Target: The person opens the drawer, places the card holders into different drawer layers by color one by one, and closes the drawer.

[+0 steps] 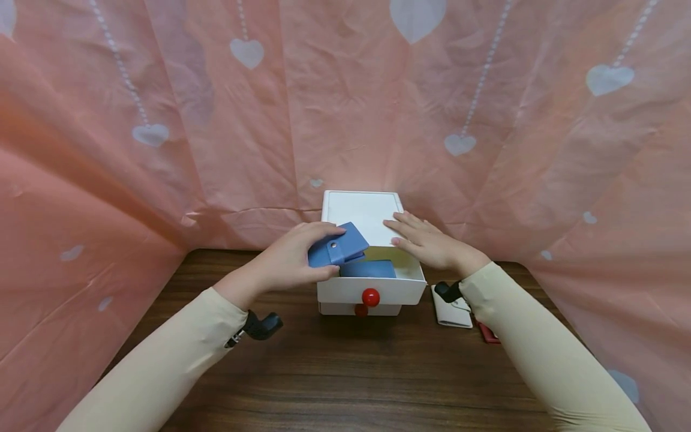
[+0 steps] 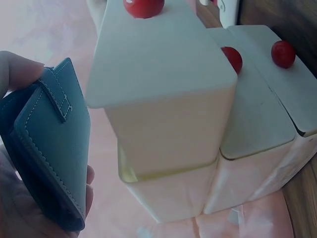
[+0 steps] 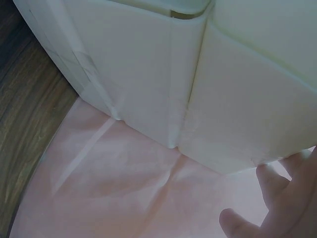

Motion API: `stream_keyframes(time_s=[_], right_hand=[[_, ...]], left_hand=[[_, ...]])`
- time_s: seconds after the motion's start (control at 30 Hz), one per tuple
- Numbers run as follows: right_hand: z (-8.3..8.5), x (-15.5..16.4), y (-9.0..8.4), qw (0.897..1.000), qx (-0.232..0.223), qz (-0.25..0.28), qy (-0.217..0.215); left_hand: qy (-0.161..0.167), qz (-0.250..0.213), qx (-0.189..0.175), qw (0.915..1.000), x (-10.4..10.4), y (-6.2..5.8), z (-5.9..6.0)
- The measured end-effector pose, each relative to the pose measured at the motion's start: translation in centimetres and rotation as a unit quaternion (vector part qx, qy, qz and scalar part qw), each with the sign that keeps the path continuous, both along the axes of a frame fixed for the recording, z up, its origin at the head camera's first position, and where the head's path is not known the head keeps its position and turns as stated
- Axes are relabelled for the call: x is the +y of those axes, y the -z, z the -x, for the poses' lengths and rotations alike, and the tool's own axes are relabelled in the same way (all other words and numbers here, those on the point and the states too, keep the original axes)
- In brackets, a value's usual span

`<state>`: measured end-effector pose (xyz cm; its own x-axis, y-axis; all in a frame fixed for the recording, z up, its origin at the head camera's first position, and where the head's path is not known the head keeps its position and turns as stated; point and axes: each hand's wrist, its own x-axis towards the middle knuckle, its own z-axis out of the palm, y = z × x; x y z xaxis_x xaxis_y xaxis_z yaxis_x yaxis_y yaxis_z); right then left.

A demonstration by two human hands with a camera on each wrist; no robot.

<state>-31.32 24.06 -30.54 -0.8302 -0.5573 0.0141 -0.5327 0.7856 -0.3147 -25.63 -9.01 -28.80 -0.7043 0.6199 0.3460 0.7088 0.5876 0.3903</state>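
At frame centre, the left hand (image 1: 291, 261) grips a blue wallet (image 1: 337, 246) over the open drawer (image 1: 372, 289); it could snag the rim. The right hand (image 1: 429, 243) lies flat, fingers relaxed, on the cabinet (image 1: 361, 210).

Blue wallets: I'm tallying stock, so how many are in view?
2: one blue wallet gripped by the left hand, another lying in the open top drawer. More may be hidden.

Wallet (image 1: 368, 268) in open drawer (image 1: 371, 290), card holder (image 1: 452, 312) right of chest (image 1: 363, 210)

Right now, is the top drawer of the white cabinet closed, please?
No, the top drawer is pulled out, with a blue wallet lying inside it.
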Motion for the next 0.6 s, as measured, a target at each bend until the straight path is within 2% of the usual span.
stream_keyframes(time_s=[0.6], right_hand=[[0.0,0.0,0.0,1.000,-0.005,0.003,0.002]], left_hand=[[0.028,0.017,-0.009,0.9994,2.0,0.2,0.5]])
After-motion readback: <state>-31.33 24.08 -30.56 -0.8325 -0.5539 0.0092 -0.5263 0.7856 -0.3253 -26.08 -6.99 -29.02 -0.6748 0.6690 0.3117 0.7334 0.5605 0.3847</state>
